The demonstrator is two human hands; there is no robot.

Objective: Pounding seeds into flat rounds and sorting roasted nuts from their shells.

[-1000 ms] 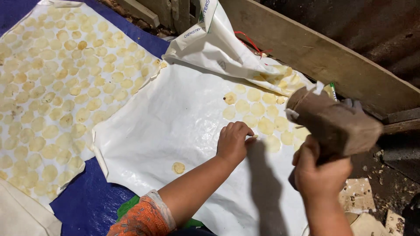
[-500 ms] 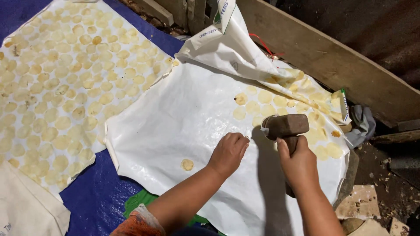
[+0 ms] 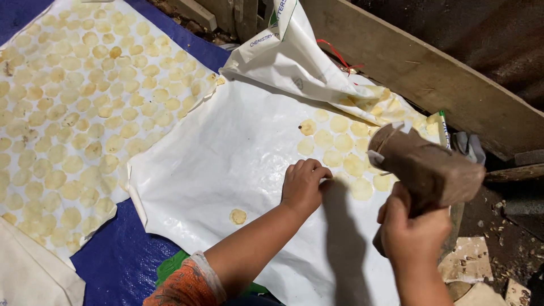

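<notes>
The right hand [image 3: 412, 232] closes its fingers around the handle of a wooden mallet [image 3: 425, 170], whose thick brown head is raised above the right edge of a white plastic sheet [image 3: 226, 153]. The left hand [image 3: 303, 184] rests on this sheet with fingers curled narrow, knuckles down, holding nothing that I can see. Just beside it, toward the far right corner, lies a group of flat pale-yellow discs [image 3: 340, 141], roughly a dozen; one single disc [image 3: 238, 216] lies apart near the sheet's near edge. A second sheet [image 3: 68, 113] at the left is covered with many such discs, too many to count. Both sheets lie on a blue tarp [image 3: 107, 255]. A wooden plank [image 3: 430, 73] runs behind, and a green-capped marker [image 3: 443, 128] lies near it.
</notes>
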